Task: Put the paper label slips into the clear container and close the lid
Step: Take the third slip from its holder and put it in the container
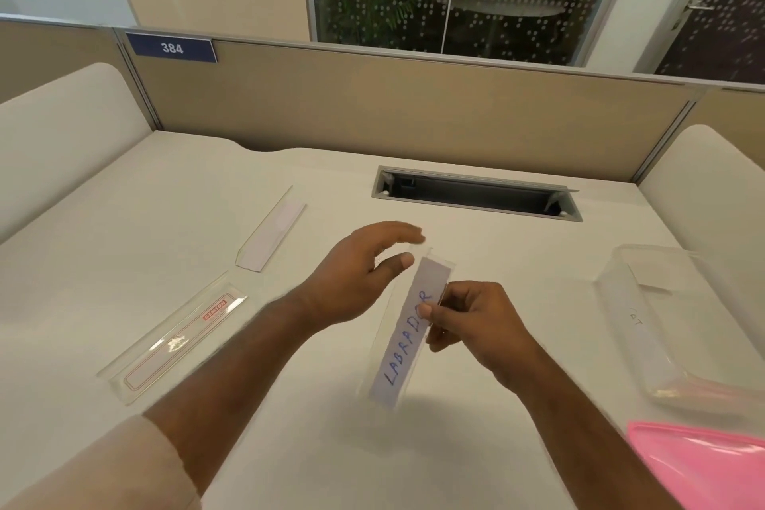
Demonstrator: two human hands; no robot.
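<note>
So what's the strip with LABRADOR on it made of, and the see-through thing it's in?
The LABRADOR slip looks like plain matte white paper, since the pen writing sits flat with no shine. The clear holder around it looks like thin glossy plastic, because you can see through it and its edges catch light.

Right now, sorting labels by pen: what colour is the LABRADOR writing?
Blue ink on the white slip, clearest in the head view.

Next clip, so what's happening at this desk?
A person's right hand pinches a clear plastic sleeve holding a white paper slip lettered LABRADOR above the white desk. The left hand hovers open beside its top end. Two more clear sleeves lie to the left; the clear container on the right stands open.
</note>
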